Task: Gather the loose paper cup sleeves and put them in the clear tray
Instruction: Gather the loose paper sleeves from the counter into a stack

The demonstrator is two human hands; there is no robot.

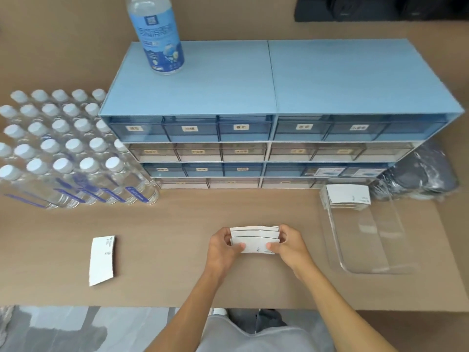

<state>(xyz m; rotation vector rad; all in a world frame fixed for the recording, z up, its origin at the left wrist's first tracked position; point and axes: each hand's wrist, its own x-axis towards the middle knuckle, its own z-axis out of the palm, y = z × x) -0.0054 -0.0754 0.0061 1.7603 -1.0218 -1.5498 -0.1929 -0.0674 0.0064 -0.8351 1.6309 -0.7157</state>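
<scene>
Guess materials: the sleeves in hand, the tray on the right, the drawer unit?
Stack of sleeves: thin matte white paperboard by the look; flat, creased, small print.
Clear tray: glossy transparent plastic, likely acrylic; the table shows through, edges catch light.
Drawer unit: plastic, probably; matte light-blue shell, translucent tinted drawer fronts with labels.

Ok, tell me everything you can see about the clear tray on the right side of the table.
The clear tray is a transparent, glassy-looking plastic tray, rectangular with rounded corners and low upright walls. It lies flat on the tan table, to the right of both hands, its far end close to the drawer cabinet. A small stack of white cup sleeves sits in its far end; the rest of it is bare. Neither hand touches it.
</scene>
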